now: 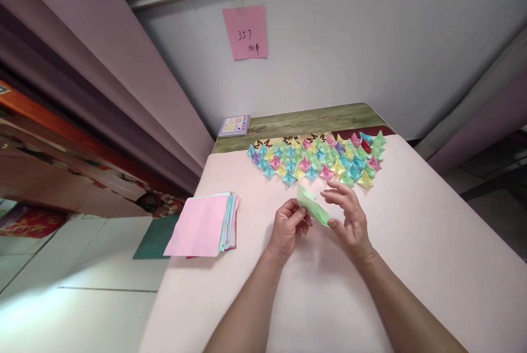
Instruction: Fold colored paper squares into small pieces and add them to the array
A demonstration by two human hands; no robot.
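Just below and right of the middle of the frame, a light green piece of folded paper (315,209) is held above the table (319,303). The left hand (290,227) has it clamped between thumb and fingers at its left side; the paper covers part of those fingers, so their exact grip behind it is hidden. The right hand (352,227) is spread, its fingers raised apart from the thumb. The thumb tip meets the paper's lower right corner, though whether it presses or merely brushes there cannot be told. Both forearms are cut off by the bottom edge.

Beyond the hands, rows of small folded paper pieces (317,163) in green, blue, yellow, pink, purple and red fill the centre right, set so close that single outlines are hard to separate. At lower left of centre lies a stack of paper (201,227); its pink top sheet hides most of what is beneath, leaving only layered edges on the right. A flat packet (234,125) sits at the table's far left corner, its print too small to read. A pink note (246,33), upper centre, bears a handwritten "357" above two characters.
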